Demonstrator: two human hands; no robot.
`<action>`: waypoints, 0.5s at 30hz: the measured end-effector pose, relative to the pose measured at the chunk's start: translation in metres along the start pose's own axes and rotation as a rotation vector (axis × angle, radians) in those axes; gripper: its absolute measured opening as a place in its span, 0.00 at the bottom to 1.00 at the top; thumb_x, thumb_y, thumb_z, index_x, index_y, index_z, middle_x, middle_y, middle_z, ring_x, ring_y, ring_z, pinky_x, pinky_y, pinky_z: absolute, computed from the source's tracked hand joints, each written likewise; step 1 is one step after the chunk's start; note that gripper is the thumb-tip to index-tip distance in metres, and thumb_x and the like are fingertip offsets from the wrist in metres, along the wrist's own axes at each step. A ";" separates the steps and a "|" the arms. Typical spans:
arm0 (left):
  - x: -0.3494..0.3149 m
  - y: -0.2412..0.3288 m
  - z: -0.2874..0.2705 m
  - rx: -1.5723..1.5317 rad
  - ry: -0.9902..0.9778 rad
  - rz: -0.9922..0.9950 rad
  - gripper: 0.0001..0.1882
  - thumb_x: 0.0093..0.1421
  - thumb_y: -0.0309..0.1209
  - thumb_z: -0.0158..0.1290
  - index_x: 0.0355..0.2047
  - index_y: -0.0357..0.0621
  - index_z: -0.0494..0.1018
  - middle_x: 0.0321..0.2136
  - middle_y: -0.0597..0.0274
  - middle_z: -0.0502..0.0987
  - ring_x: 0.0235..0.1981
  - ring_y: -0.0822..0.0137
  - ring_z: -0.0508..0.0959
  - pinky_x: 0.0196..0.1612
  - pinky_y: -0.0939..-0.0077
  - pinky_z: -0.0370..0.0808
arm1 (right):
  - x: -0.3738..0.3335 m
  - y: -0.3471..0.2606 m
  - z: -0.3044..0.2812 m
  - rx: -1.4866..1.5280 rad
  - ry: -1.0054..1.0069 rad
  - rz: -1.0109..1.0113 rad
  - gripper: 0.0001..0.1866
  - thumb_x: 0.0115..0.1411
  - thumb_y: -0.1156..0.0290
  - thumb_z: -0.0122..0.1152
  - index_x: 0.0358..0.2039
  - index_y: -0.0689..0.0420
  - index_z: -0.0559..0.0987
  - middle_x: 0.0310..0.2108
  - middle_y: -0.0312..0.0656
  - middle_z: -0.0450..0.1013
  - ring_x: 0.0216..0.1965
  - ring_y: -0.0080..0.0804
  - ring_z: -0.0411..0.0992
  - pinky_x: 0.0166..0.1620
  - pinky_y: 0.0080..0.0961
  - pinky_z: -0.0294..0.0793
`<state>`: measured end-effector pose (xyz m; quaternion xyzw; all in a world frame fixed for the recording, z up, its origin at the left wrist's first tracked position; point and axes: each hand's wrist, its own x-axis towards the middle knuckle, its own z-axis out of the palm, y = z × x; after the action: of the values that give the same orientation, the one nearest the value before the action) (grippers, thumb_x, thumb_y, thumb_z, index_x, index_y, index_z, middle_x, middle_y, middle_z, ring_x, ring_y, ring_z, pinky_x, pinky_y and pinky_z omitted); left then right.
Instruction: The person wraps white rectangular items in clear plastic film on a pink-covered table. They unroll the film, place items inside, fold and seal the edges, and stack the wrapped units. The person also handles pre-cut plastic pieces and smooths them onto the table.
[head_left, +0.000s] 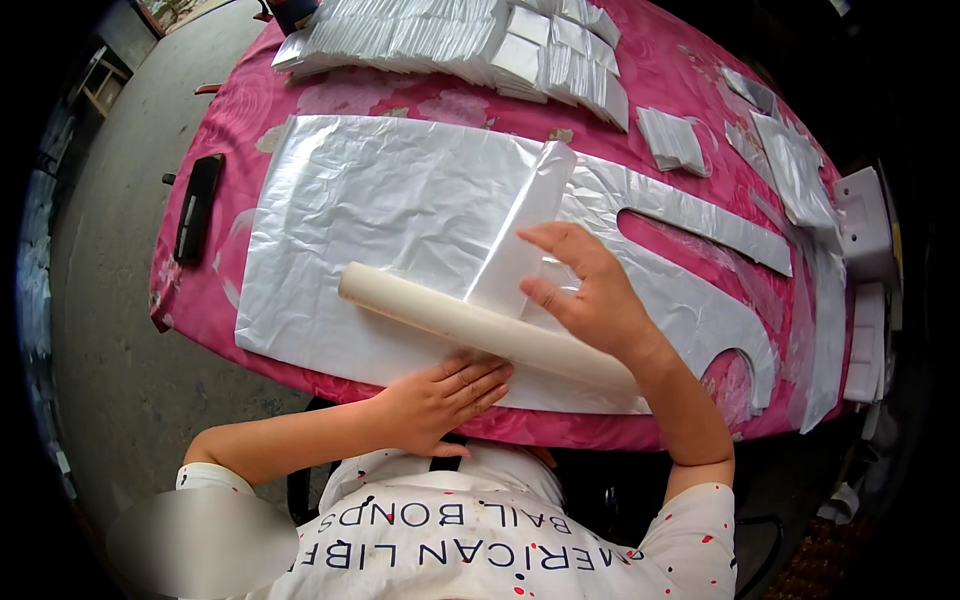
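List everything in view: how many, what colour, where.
Cloth-covered table: one, pink floral, centre
Plastic bag: at least one, silvery white, mid-table
Tube: one, cream, across the bag
Folded plastic: many, white, table's far side
Loose plastic: several, whitish, table's right end
Device: one, black, table's left end
Boxy objects: several, white, far right
Floor: one, grey, left
Shirt: one, white, bottom
Left hand: one, bare, flat beside the tube
Right hand: one, bare, open above the bag

Bright centre, glare on plastic sheet (385, 205) — black, curved rim

1 cream tube (490, 330), at least 1 spread bag (380, 200), 1 pink tablecloth (225, 135)
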<state>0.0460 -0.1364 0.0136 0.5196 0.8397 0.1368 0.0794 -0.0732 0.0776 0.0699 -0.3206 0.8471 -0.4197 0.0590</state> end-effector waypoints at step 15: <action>0.002 -0.008 -0.014 -0.095 -0.046 0.110 0.44 0.53 0.52 0.48 0.61 0.36 0.49 0.64 0.53 0.46 0.65 0.60 0.47 0.65 0.61 0.45 | -0.072 0.060 -0.045 -0.685 0.447 0.317 0.27 0.50 0.75 0.60 0.53 0.53 0.70 0.44 0.43 0.70 0.43 0.42 0.67 0.46 0.33 0.69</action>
<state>0.0346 -0.1395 0.0247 0.5634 0.8004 0.1688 0.1156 -0.0626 0.1770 0.0413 -0.0887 0.9681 -0.1592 -0.1719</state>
